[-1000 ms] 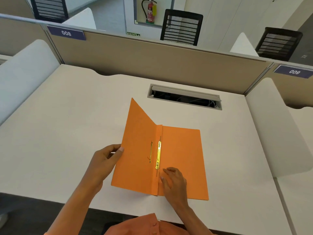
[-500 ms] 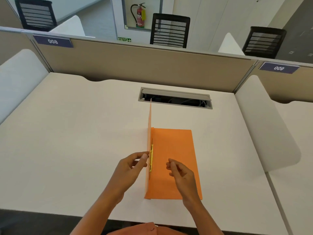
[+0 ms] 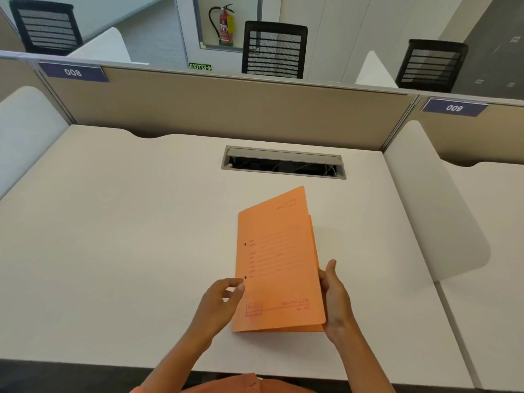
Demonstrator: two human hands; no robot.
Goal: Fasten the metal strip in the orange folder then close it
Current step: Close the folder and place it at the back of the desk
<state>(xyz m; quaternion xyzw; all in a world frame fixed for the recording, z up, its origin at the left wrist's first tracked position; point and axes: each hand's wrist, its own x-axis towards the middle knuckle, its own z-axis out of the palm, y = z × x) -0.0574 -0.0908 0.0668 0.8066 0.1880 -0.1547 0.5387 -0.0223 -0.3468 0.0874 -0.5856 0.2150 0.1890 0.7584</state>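
Note:
The orange folder (image 3: pixel 279 265) lies on the white desk (image 3: pixel 113 236) in front of me. Its printed front cover is folded over and slightly raised, with a gap along the right edge. The metal strip is hidden under the cover; only two dark holes show near the spine. My left hand (image 3: pixel 219 303) rests at the folder's left edge near the lower hole, fingers loosely curled, touching the cover. My right hand (image 3: pixel 334 299) is at the folder's right edge, thumb up along the cover's edge, fingers partly under it.
A cable slot (image 3: pixel 283 165) with a raised lid is set into the desk behind the folder. Beige partition panels (image 3: pixel 226 109) close the back, white curved dividers (image 3: pixel 433 202) stand on both sides. Black chairs stand beyond the partition.
The front cover swung from lying open on the left, through upright, down over the right half. My right hand moved from the strip to the folder's right edge. The strip went out of sight.

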